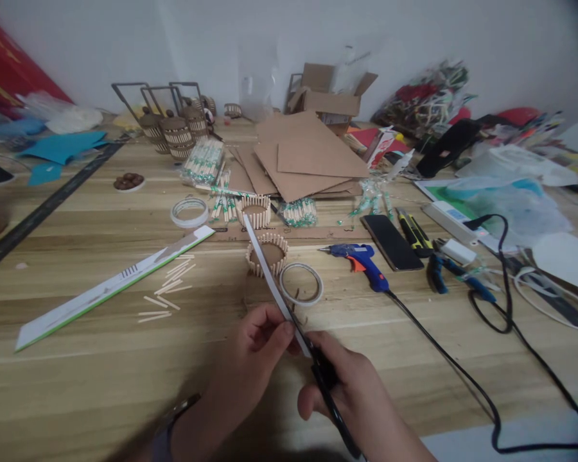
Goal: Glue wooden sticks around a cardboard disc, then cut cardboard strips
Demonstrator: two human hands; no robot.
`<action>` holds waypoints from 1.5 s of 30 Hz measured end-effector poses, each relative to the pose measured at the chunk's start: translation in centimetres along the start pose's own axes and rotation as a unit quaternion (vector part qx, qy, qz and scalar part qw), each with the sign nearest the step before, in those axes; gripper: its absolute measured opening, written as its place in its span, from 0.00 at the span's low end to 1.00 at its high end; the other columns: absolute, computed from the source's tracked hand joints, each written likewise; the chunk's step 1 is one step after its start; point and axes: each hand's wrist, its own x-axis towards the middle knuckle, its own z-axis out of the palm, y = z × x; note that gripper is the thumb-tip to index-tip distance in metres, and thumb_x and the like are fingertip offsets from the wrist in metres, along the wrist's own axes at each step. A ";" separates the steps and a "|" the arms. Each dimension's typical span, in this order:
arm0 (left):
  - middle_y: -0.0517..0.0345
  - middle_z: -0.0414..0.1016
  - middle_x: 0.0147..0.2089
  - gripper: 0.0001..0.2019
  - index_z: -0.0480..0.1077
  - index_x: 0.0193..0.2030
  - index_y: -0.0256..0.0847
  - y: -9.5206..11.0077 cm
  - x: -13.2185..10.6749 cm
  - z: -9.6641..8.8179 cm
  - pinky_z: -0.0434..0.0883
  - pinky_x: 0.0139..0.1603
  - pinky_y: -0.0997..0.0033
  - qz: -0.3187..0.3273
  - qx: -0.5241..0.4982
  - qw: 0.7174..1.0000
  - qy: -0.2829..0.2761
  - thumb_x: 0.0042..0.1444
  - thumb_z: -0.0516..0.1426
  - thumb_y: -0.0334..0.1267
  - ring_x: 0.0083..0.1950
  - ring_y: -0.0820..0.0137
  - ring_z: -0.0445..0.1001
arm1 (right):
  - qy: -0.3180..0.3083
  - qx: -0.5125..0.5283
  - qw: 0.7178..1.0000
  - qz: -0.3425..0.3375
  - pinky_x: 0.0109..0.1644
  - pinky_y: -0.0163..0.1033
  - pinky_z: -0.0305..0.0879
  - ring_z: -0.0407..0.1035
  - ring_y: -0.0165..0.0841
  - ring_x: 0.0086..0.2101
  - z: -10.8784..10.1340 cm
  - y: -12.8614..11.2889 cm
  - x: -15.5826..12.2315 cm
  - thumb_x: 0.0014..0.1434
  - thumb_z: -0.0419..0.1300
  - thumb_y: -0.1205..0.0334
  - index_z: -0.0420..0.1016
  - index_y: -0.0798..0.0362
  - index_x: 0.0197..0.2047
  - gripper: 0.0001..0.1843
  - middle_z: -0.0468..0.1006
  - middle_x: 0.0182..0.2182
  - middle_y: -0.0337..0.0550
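My left hand (257, 350) pinches a narrow white strip (266, 262) between thumb and fingers. The strip points up and away, its far part passing over a small round basket of wooden sticks (251, 256). In my right hand (359, 378) is a long black tool, seemingly scissors (332, 404), lying along the strip's near end; its blades are mostly hidden by my fingers. A second stick basket (256, 213) stands just behind the first. Beside the nearer basket lies a roll of tape (321, 285).
At right lie a blue glue gun (361, 256) with its black cable, a phone (392, 242), yellow-black cutters (414, 231) and blue pliers (462, 277). Loose sticks (173, 282) and a white-green board (115, 285) are at left. Cardboard sheets (313, 154) lie behind.
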 end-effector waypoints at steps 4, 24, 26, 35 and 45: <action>0.60 0.75 0.28 0.12 0.72 0.31 0.41 0.3 0.0 0.1 0.73 0.36 0.72 -0.002 0.004 1.000 0.006 0.55 0.62 0.47 0.32 0.69 0.75 | -0.011 0.007 1.000 0.001 0.27 0.30 0.56 0.55 0.28 0.22 -0.3 -0.2 0.1 0.50 0.66 0.56 0.75 0.50 0.43 0.16 0.67 0.21 0.29; 0.64 0.70 0.26 0.15 0.69 0.30 0.41 -0.1 0.3 -0.5 0.68 0.33 0.75 0.005 -0.009 0.998 0.057 0.58 0.62 0.50 0.30 0.72 0.69 | -0.017 -0.025 0.999 0.023 0.26 0.31 0.51 0.56 0.27 0.24 -0.2 -0.4 -0.4 0.46 0.71 0.61 0.71 0.50 0.39 0.17 0.62 0.23 0.28; 0.64 0.69 0.25 0.16 0.69 0.28 0.41 0.1 0.3 -0.5 0.67 0.32 0.75 0.002 -0.006 0.998 0.061 0.56 0.63 0.50 0.29 0.72 0.69 | -0.022 -0.018 0.999 0.024 0.26 0.31 0.51 0.56 0.27 0.23 -0.1 -0.4 -0.4 0.47 0.71 0.59 0.72 0.50 0.40 0.18 0.62 0.22 0.28; 0.64 0.69 0.24 0.17 0.68 0.27 0.41 0.3 0.4 -0.3 0.67 0.31 0.74 -0.001 0.001 0.998 0.060 0.55 0.63 0.52 0.28 0.72 0.69 | -0.010 -0.013 1.000 0.014 0.26 0.31 0.51 0.54 0.27 0.23 0.2 0.1 -0.7 0.48 0.71 0.55 0.73 0.50 0.41 0.19 0.61 0.21 0.28; 0.64 0.70 0.26 0.15 0.68 0.29 0.42 0.0 0.2 -0.3 0.67 0.32 0.74 0.011 0.000 0.999 0.047 0.58 0.61 0.50 0.29 0.71 0.70 | -0.015 0.011 1.000 0.014 0.28 0.31 0.55 0.57 0.28 0.24 0.4 0.6 -0.9 0.48 0.70 0.60 0.74 0.48 0.47 0.22 0.66 0.24 0.29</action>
